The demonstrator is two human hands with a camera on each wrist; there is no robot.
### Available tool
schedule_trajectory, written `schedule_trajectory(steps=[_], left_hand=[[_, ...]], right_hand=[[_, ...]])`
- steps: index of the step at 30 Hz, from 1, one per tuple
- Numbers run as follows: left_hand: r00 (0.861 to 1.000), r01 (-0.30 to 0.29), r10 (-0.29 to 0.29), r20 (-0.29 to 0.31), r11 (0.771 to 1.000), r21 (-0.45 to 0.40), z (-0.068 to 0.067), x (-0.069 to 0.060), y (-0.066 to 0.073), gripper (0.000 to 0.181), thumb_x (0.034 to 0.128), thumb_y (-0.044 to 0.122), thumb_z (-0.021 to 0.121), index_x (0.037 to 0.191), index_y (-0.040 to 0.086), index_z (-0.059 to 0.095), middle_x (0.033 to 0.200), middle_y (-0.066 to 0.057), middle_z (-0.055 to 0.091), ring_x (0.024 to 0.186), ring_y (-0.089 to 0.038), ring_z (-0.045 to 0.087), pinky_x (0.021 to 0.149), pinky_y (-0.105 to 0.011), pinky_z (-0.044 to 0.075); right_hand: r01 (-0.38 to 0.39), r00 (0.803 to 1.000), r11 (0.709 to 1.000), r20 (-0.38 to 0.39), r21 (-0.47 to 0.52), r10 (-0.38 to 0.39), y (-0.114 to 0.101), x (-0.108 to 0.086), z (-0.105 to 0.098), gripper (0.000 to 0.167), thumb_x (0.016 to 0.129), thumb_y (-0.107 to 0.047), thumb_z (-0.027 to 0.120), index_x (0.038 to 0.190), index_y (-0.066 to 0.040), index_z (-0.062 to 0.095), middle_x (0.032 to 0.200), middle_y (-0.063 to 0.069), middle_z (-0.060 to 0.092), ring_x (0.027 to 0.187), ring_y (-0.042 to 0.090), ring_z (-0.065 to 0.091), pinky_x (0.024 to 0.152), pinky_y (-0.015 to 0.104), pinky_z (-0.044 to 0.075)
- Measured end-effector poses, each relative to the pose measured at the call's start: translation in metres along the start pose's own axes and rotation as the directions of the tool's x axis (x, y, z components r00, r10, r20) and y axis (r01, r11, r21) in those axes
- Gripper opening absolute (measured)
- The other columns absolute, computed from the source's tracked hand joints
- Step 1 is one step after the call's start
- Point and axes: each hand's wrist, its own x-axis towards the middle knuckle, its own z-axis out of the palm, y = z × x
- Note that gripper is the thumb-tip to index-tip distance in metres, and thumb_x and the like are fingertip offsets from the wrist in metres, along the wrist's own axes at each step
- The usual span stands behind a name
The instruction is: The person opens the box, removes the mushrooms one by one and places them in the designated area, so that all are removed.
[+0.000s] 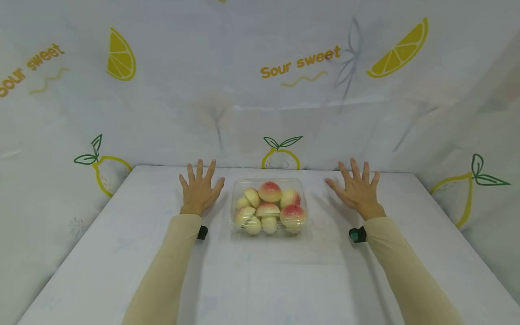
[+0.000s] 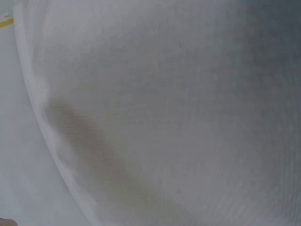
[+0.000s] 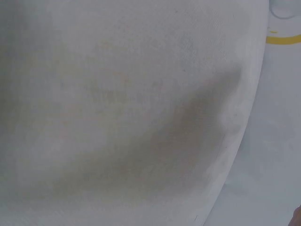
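Note:
A clear plastic box (image 1: 268, 182) with rounded corners stands on the table between the two hands. Through its walls show several cream mushroom-shaped pieces (image 1: 270, 192), some with red or pink tops. The left hand (image 1: 200, 192) is to the left of the box, palm down with straight, spread fingers. On the box's other side, the right hand (image 1: 360, 192) has its fingers spread in the same way. Neither hand touches the box. Only a sliver of the left hand (image 2: 7, 222) and of the right hand (image 3: 296, 219) enters each wrist view; whether the palms touch the table cannot be seen.
A white cloth covers the table (image 1: 268, 280), whose far edge lies just beyond the fingertips. Behind and beside it hangs a pale curtain (image 1: 243, 90) printed with lemons and lettering. Dark bands with small devices (image 1: 357, 234) sit at both wrists.

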Motion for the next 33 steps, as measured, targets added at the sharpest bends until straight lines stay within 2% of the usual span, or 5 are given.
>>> schedule_trajectory(steps=[7,19,26,33], left_hand=[[1.000,-0.003,0.003,-0.012,1.000,-0.016,-0.001,-0.001,0.001,0.069,0.1015,0.057,0.032,0.161,0.028,0.010,0.167,-0.018,0.004,0.151,-0.051,-0.002,0.115,-0.074,0.001],[1.000,-0.013,0.012,-0.022,0.999,-0.034,-0.006,-0.009,0.002,0.069,0.1019,0.055,0.034,0.161,0.028,0.011,0.167,-0.018,0.006,0.152,-0.049,0.003,0.118,-0.070,0.007],[0.999,-0.024,0.023,-0.023,0.998,-0.051,-0.009,-0.016,0.006,0.068,0.1025,0.053,0.034,0.161,0.025,0.013,0.167,-0.019,0.008,0.151,-0.050,0.009,0.118,-0.069,0.012],[0.997,-0.047,0.043,-0.057,0.996,-0.073,-0.009,-0.024,0.012,0.068,0.1023,0.051,0.038,0.161,0.024,0.016,0.166,-0.019,0.012,0.151,-0.048,0.014,0.118,-0.068,0.016]], right_hand=[[0.019,0.999,1.000,-0.048,0.012,-0.018,0.001,-0.004,0.000,0.088,0.096,-0.072,0.029,0.159,-0.012,0.017,0.166,0.023,0.001,0.148,0.056,-0.007,0.109,0.078,-0.011],[0.048,0.996,0.998,-0.079,0.028,-0.046,-0.004,-0.012,-0.001,0.086,0.097,-0.071,0.030,0.158,-0.012,0.021,0.165,0.024,0.007,0.148,0.056,-0.005,0.110,0.078,-0.009],[0.063,0.994,0.997,-0.089,0.041,-0.059,-0.010,-0.016,-0.004,0.086,0.097,-0.071,0.030,0.159,-0.012,0.020,0.166,0.022,0.006,0.149,0.055,-0.004,0.110,0.077,-0.008],[0.085,0.992,0.995,-0.103,0.058,-0.078,-0.016,-0.024,-0.008,0.084,0.097,-0.069,0.032,0.158,-0.012,0.023,0.165,0.023,0.008,0.148,0.055,-0.001,0.110,0.078,-0.005]])
